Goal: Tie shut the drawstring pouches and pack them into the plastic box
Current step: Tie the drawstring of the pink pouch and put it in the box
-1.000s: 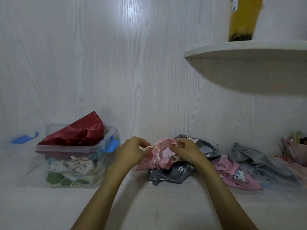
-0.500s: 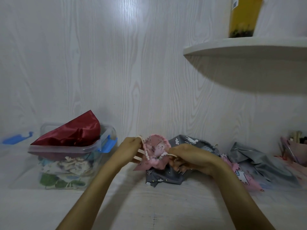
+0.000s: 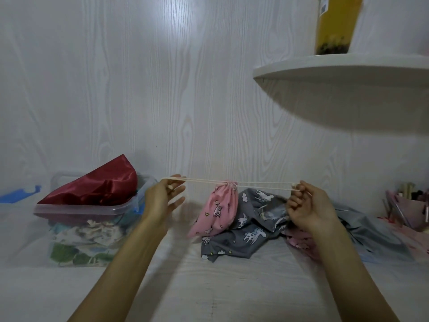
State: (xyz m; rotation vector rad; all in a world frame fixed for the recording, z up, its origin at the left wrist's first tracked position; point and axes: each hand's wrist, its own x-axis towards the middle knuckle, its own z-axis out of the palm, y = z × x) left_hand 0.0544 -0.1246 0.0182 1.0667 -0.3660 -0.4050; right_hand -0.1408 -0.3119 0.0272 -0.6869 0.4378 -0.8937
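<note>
Hanging midway between the two hands, a pink drawstring pouch (image 3: pixel 217 209) dangles from its gathered neck, its body sloping down and toward the left hand until its lower end rests on a grey unicorn-print pouch (image 3: pixel 251 231) lying on the white surface. The cream drawstring (image 3: pixel 260 184) runs as a taut, nearly level line from hand to hand, so its long axis lies straight across, left to right. The left hand (image 3: pixel 162 201) pinches one end of the cord between thumb and forefinger, the other fingers spread loosely. The right hand (image 3: pixel 306 209) has its fingers curled tight around the other end. The two hands are well apart, and the pouch neck sits roughly equally far from each. The clear plastic box (image 3: pixel 92 212) stands just beyond the left hand on its outer side, already holding folded fabric with a dark red satin pouch (image 3: pixel 99 185) poking out the top, so the left hand looks nearer for packing. More pouches lie heaped under and beyond the right hand.

Half a second earlier the hands were close together, working at the pouch's open mouth; now they have drawn wide apart and the mouth is cinched shut. The knot seems still to be tied
</note>
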